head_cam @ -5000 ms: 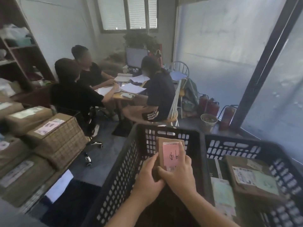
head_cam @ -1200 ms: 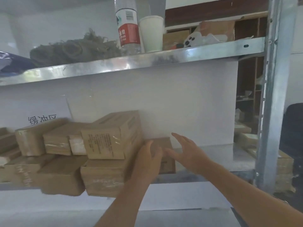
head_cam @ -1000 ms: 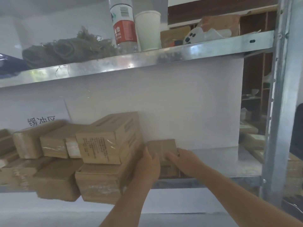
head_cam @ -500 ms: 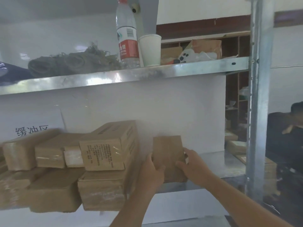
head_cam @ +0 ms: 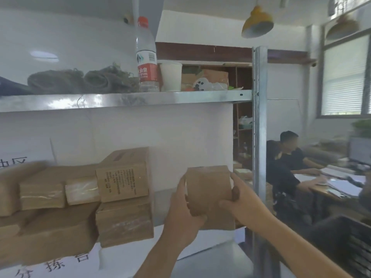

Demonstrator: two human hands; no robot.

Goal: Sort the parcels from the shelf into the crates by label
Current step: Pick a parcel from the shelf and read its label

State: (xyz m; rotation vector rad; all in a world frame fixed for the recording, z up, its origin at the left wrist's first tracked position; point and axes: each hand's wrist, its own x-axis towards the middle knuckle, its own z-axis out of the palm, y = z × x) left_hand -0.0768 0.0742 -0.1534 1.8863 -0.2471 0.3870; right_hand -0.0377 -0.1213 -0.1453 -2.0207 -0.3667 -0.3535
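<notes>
Single head-worn wide-angle view, faced forward and roughly level at the metal shelf [head_cam: 124, 99] from close range. Both forearms entered from the bottom edge. Framed the shelf's right upright [head_cam: 260, 121] centrally, with desk area beyond at right.

Upper shelf, left to right: coiled twine [head_cam: 84, 81], a red-labelled water bottle [head_cam: 147, 57] and a white paper cup [head_cam: 171, 76]; far right, a yellow pendant lamp [head_cam: 257, 23] above a seated person [head_cam: 287, 169] at a paper-strewn worktop [head_cam: 329, 195].
</notes>
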